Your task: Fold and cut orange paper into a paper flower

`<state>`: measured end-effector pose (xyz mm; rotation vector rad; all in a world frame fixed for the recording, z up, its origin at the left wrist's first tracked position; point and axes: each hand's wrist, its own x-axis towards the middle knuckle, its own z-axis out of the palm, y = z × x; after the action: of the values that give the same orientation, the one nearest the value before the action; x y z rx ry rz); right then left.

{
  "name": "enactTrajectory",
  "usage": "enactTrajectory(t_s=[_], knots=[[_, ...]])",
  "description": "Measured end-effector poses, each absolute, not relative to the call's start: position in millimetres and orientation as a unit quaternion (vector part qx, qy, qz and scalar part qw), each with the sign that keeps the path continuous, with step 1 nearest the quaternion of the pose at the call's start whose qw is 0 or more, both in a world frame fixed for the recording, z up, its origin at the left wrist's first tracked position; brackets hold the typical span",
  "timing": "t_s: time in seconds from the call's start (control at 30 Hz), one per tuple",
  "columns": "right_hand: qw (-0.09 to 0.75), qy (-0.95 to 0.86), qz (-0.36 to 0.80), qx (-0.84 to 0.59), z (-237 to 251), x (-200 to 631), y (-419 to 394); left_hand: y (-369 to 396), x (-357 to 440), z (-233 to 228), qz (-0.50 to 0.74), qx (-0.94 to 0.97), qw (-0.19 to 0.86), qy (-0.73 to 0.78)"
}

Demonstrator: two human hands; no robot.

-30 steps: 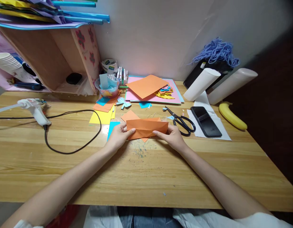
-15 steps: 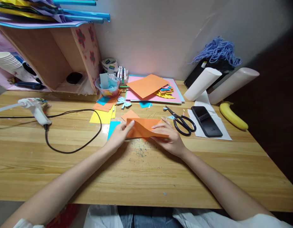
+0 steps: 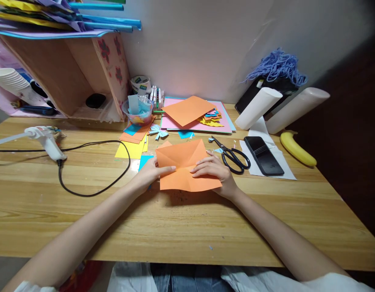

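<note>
Between my hands is an orange sheet of paper (image 3: 186,178), unfolded, with crease lines crossing near its middle. My left hand (image 3: 152,172) grips its left edge, thumb on top and the other fingers hidden beneath. On the right side, my right hand (image 3: 216,172) holds the sheet with fingers laid over the top; its thumb is mostly hidden. Blue paper (image 3: 145,162) lies partly under my left hand. Black-handled scissors (image 3: 231,156) rest just beyond my right hand. A pleated light-blue paper piece (image 3: 158,132) lies behind the sheet.
A glue gun (image 3: 46,142) with a looping black cord lies left. Behind are a cardboard box (image 3: 111,77), a plastic cup of scraps (image 3: 137,111) and stacked coloured paper (image 3: 190,111). To the right are a phone (image 3: 263,156), a banana (image 3: 297,148) and white paper rolls (image 3: 259,107).
The orange paper, folded over and curved before, is now opened out and tilted to show its creased face. My left thumb has moved onto that face.
</note>
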<state>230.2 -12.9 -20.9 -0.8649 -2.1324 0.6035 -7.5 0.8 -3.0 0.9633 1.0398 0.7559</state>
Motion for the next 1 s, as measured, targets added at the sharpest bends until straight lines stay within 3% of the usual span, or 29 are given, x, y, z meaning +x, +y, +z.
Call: enactTrajectory(t_s=[0.17, 0.33, 0.47, 0.6, 1.0], knots=[[0.384, -0.823, 0.229, -0.349, -20, 227, -12, 2, -8, -12, 0.32, 0.464, 0.656, 0.502], [0.45, -0.72, 0.273, -0.452, -26, 222, -11, 3, -6, -7, 0.345, 0.386, 0.732, 0.443], [0.452, -0.625, 0.355, -0.529, -29, 218, -11, 0, -5, 3, 0.312, 0.399, 0.779, 0.369], [0.43, -0.613, 0.38, -0.543, -30, 217, -10, -6, -1, 2, 0.293, 0.481, 0.72, 0.405], [0.397, -0.789, 0.17, -0.437, -21, 213, -21, -4, 6, -15, 0.335, 0.401, 0.706, 0.478]])
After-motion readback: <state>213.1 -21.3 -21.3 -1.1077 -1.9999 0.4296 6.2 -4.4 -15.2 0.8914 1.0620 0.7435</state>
